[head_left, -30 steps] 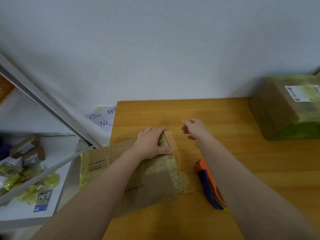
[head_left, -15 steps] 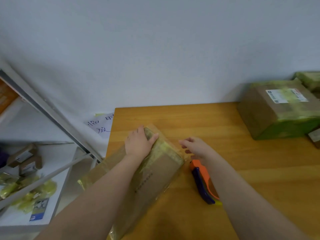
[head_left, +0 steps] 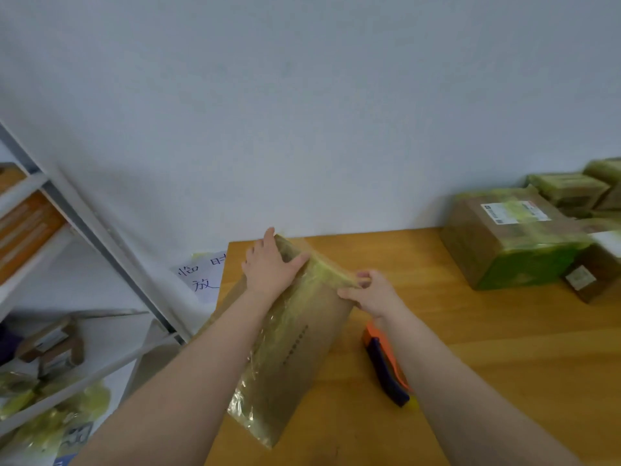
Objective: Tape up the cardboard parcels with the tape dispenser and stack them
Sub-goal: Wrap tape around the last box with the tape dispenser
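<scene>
A long flat cardboard parcel (head_left: 302,348) wrapped in yellowish clear tape lies tilted over the left part of the wooden table (head_left: 470,364), its far end raised. My left hand (head_left: 268,267) grips that far end, thumb across the top. My right hand (head_left: 369,290) pinches the parcel's far right corner. The orange and blue tape dispenser (head_left: 386,364) lies on the table just right of the parcel, partly under my right forearm.
Several taped parcels (head_left: 514,237) are stacked at the table's far right against the wall. A white metal shelf (head_left: 67,230) with small boxes and tape scraps stands left of the table. A handwritten paper note (head_left: 201,277) hangs by the table's left edge.
The parcel has been turned and its far end lifted. My right hand moved left from above the dispenser and took hold of the parcel's corner. My left hand shifted further up the end.
</scene>
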